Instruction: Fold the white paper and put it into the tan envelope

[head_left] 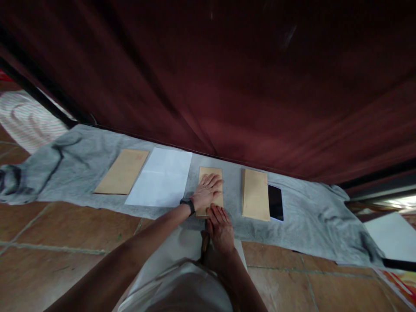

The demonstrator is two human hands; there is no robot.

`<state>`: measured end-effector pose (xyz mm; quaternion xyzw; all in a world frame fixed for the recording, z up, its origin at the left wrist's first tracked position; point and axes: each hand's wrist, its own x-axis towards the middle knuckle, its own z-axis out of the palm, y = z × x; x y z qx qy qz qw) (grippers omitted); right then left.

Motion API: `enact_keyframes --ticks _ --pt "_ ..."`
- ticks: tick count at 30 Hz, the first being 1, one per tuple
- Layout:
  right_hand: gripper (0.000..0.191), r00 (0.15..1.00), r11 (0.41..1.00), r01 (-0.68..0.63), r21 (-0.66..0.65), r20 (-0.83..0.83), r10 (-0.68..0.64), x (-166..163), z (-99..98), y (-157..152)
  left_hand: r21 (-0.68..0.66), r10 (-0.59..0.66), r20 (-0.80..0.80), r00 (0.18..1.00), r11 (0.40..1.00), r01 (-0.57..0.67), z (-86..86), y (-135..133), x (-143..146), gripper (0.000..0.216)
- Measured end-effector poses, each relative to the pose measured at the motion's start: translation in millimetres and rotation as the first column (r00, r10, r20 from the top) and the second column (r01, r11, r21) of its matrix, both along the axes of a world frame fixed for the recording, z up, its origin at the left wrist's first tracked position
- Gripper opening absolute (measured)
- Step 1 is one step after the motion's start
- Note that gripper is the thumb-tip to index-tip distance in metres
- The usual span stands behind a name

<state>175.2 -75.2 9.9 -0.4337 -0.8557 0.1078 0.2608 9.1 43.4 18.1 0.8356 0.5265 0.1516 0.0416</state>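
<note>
A brown paper envelope [210,171] lies on the grey cloth in front of me, partly covered by both hands. My left hand [207,190], with a dark band on the wrist, rests flat on its middle, fingers stretched out. Lower down, my right hand [221,227] touches the envelope's near edge with its fingertips, fingers extended. To the left lie a white sheet of paper [162,175] with a faint crease and another brown envelope [122,172]. On the right sits a brown envelope stack [256,195], beside a dark-screened phone [276,203].
The grey cloth [308,216] drapes over a long narrow surface. Behind it hangs a dark red curtain [227,108]. Below are brown floor tiles [276,277]. A striped cloth [29,117] is at the far left, and a white sheet [393,236] at the far right.
</note>
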Motion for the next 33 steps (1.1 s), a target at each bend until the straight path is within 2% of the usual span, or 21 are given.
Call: enact_keyframes --ticks 6,10,13,18,23,28,33 --pt "0.044 1.000 1.000 0.001 -0.020 0.024 -0.001 2 0.0 1 -0.023 0.071 0.008 0.997 0.997 -0.071 -1.3 13 -16 0.059" --pt "0.046 1.000 1.000 -0.010 -0.021 0.020 0.010 2 -0.4 1 -0.031 0.088 0.007 0.996 0.996 -0.088 -3.2 6 -21 0.056" --pt "0.046 1.000 1.000 -0.006 -0.009 -0.001 0.006 1 -1.4 0 -0.035 0.068 0.017 0.998 0.997 -0.067 -4.6 -16 -22 0.052" --pt "0.043 1.000 1.000 0.001 0.000 -0.017 -0.001 1 -3.9 0 -0.047 -0.052 0.065 0.996 0.997 0.056 0.3 -73 -29 0.047" --pt "0.042 0.999 1.000 -0.006 -0.012 -0.033 0.006 4 -3.2 -1 -0.079 -0.087 0.129 0.988 0.992 0.097 3.4 -119 -41 0.047" --pt "0.039 0.996 0.999 -0.015 -0.050 -0.089 0.010 9 -3.2 1 -0.085 -0.083 0.176 0.981 0.991 0.099 1.1 -135 -40 0.039" --pt "0.034 0.984 0.992 -0.020 -0.127 -0.177 -0.003 14 -2.6 4 -0.086 0.013 0.264 0.965 0.996 0.011 6.6 -134 -30 0.028"
